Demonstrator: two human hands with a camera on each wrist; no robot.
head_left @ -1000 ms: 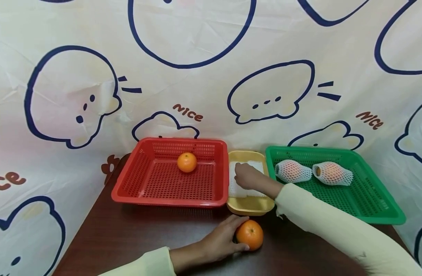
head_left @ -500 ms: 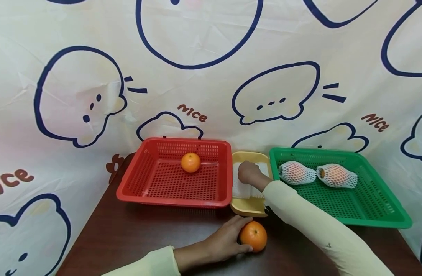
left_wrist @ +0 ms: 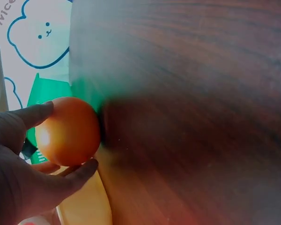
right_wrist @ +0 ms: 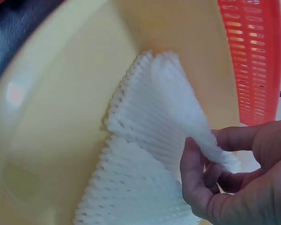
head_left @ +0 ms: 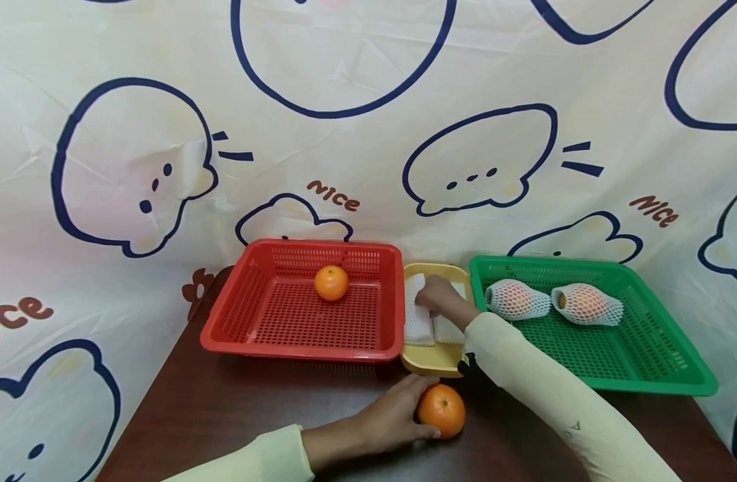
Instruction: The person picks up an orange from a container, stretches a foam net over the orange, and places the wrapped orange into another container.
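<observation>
The step in hand seems to be picking a single foam net [right_wrist: 180, 93] out of the yellow tray [head_left: 431, 365]: the right hand [head_left: 445, 298] pinches its raised edge between thumb and fingers, with a ribbed white layer lying beneath, though whether that is a separate net or the same one I cannot tell, and another net [right_wrist: 131, 183] lies just beside it. The left hand [head_left: 392, 418] has thumb and fingers spread around one side of an orange [head_left: 442, 410], which sits on the table in front of the tray. The next move probably calls for drawing the pinched net up alone, so that no other comes with it, while the orange is steadied against rolling. The table [head_left: 241, 402] is dark reddish-brown wood with a soft shine, and the tray stands on it between a red basket [head_left: 302, 353], where a second orange [head_left: 331, 282] lies toward the back, and a green basket [head_left: 645, 385] with two netted fruits [head_left: 587, 304] in it. Behind rises a pale, creased cloth [head_left: 344, 150] printed with blue-outlined cartoon shapes and the word "nice" in brown, the light on it looking even and soft
</observation>
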